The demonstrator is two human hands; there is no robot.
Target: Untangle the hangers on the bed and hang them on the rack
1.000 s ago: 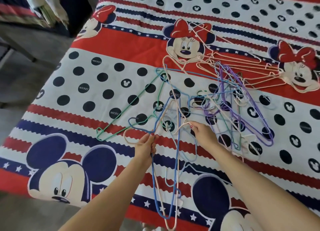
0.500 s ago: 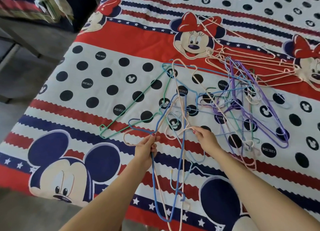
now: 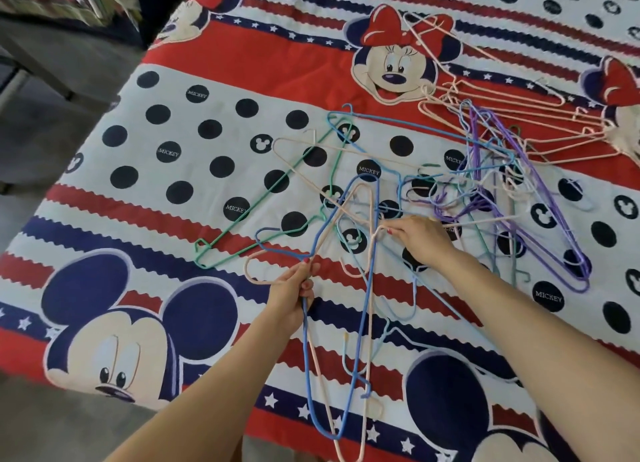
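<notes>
Head view: thin wire hangers (image 3: 460,191), coated blue, green, purple and peach, lie tangled on the bed (image 3: 194,150), right of centre on its cartoon-print cover. Left hand (image 3: 294,290) grips blue and peach hangers together at the near edge. Right hand (image 3: 420,238) pinches a peach wire in the tangle.

Hangers (image 3: 485,184) tangled on bed (image 3: 207,63)

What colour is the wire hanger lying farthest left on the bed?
Green wire hanger, clearest in the head view.
</notes>
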